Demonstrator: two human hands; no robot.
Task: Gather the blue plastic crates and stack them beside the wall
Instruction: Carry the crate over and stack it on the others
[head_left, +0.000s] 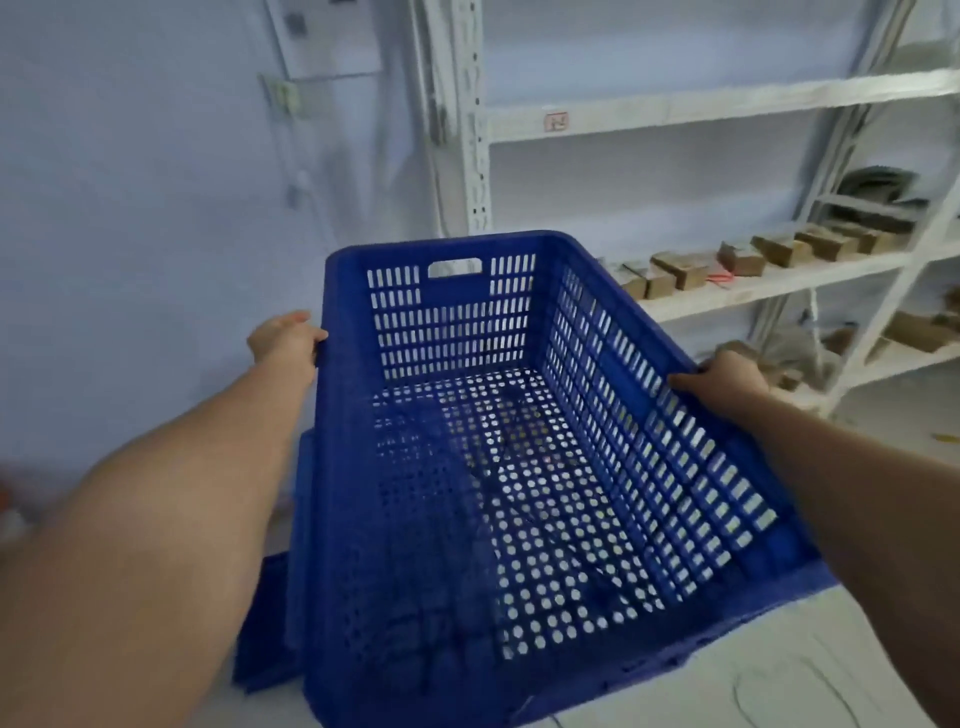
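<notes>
A large blue perforated plastic crate (447, 322) fills the middle of the view, open side up and empty. My left hand (284, 340) grips its left long rim near the far corner. My right hand (727, 382) grips the right long rim about midway. The crate is tilted slightly, its far end toward the wall. Beneath and to its left, parts of other blue crates (262, 623) show, mostly hidden by the one I hold.
A pale wall (130, 234) stands at the left and behind. White metal shelving (727, 101) runs along the right, with several brown blocks (680, 270) on its middle shelf. Light floor (779, 670) with thin wires lies at the lower right.
</notes>
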